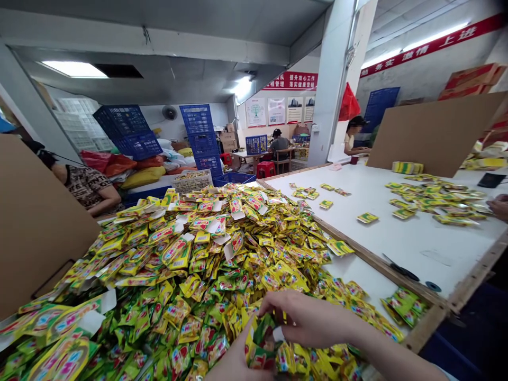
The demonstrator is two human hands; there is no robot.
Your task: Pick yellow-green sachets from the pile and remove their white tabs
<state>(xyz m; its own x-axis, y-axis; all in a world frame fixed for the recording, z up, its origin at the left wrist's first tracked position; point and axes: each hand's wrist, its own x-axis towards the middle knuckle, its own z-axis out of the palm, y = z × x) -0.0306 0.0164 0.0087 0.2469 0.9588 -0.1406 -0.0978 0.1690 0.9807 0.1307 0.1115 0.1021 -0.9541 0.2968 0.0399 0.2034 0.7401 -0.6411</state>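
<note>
My left hand [234, 360] is at the bottom middle, curled around a small yellow carton [249, 344]. A green and red packet [265, 329] shows at the carton's opening, and a white flap [278, 334] sticks out beside it. My right hand [307, 317] reaches in from the right, its bent fingers closed on the packet at the opening; the fingertips are partly hidden. Under and around both hands lies a big heap of small yellow and green packets [222, 280]. Flat yellow cartons with white open flaps [178, 251] lie on top of the heap.
A wooden strip [357, 246] divides the white table [428, 254]. Black scissors [400, 269] and a tape roll [433, 286] lie near it. Cardboard panels [35, 222] stand left and right. Other people sit nearby; a co-worker's hand [499, 206] is at far right.
</note>
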